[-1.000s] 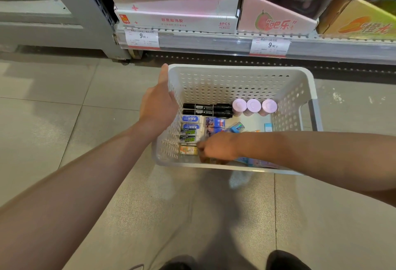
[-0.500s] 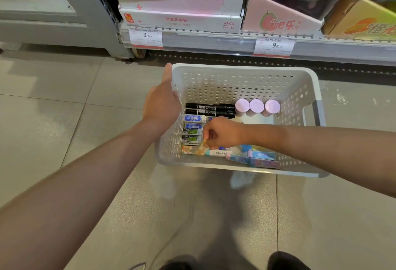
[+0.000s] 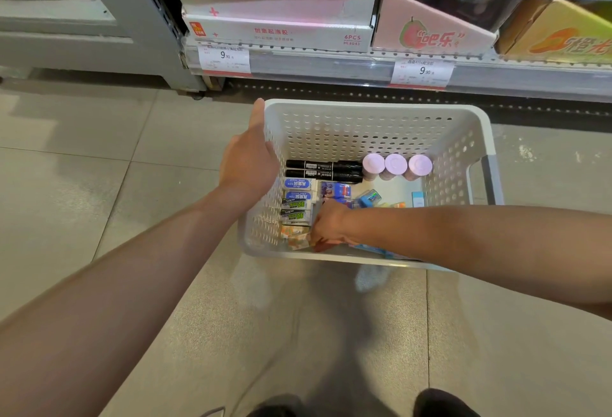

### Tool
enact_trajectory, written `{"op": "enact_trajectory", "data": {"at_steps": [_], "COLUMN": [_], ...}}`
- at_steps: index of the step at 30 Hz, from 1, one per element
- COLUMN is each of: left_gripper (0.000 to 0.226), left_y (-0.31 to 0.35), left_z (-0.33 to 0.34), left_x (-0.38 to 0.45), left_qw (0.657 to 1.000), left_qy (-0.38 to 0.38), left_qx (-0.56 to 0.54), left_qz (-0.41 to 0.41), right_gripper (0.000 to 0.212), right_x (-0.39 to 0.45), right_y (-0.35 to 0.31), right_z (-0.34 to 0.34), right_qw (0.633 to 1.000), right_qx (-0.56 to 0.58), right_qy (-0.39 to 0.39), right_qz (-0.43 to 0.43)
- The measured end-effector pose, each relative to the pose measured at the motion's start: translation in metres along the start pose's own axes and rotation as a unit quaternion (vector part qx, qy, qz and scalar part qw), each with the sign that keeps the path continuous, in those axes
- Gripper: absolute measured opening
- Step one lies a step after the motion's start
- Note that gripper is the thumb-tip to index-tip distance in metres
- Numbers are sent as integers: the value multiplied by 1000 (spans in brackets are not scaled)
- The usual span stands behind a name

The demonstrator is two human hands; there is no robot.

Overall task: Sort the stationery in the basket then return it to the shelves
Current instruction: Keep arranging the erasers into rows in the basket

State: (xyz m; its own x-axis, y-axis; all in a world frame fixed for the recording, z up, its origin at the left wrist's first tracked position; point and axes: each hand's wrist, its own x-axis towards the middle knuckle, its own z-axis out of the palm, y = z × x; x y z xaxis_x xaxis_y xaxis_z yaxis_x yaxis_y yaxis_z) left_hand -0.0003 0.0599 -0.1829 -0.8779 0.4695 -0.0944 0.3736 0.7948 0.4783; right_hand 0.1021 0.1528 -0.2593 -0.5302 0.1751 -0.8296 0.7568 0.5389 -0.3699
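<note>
Price tags (image 3: 224, 58) read "9.90"; box (image 3: 278, 34) "6PCS".

There is only one camera, so no second view shares the scene. It sits on the person's head and looks forward and down. The white basket (image 3: 374, 125) is close, in the middle of the frame. The floor (image 3: 82, 158) fills the lower part. The shelf (image 3: 331, 67) runs along the top. Both arms reach in from the bottom corners, and shoe tips show at the bottom edge.
</note>
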Motion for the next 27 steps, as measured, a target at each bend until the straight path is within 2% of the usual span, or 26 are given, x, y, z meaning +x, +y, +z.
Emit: {"op": "enact_trajectory", "data": {"at_steps": [2, 7, 11, 14, 18, 19, 24, 27], "left_gripper": [68, 68, 68, 68, 68, 68, 69, 69], "left_y": [-1, -1, -1, -1, -3, -3, -2, -2], "left_z": [0, 0, 0, 0, 1, 2, 1, 0], "left_x": [0, 0, 0, 0, 1, 2, 1, 1], "left_qw": [1000, 1000, 1000, 1000, 1000, 1000, 1000, 1000], "left_qy": [-3, -1, -3, -2, 0, 0, -1, -3], "left_qx": [-4, -1, -2, -1, 7, 8, 9, 12], "left_qz": [-2, 4, 4, 7, 6, 6, 7, 4], "right_gripper": [40, 33, 32, 34, 12, 12, 46, 44], "right_x": [2, 2, 3, -1, -7, -8, -15, -12], "right_y": [-2, -8, -11, -12, -12, -11, -4, -1], "right_z": [3, 13, 14, 11, 5, 3, 0, 1], "right_qw": [1000, 997, 994, 992, 980, 975, 945, 931], "right_qx": [8, -58, -98, -116, -177, -193, -237, -272], "right_qy": [7, 44, 12, 45, 56, 54, 19, -6], "right_qz": [3, -30, -35, -24, -71, -100, -225, -244]}}
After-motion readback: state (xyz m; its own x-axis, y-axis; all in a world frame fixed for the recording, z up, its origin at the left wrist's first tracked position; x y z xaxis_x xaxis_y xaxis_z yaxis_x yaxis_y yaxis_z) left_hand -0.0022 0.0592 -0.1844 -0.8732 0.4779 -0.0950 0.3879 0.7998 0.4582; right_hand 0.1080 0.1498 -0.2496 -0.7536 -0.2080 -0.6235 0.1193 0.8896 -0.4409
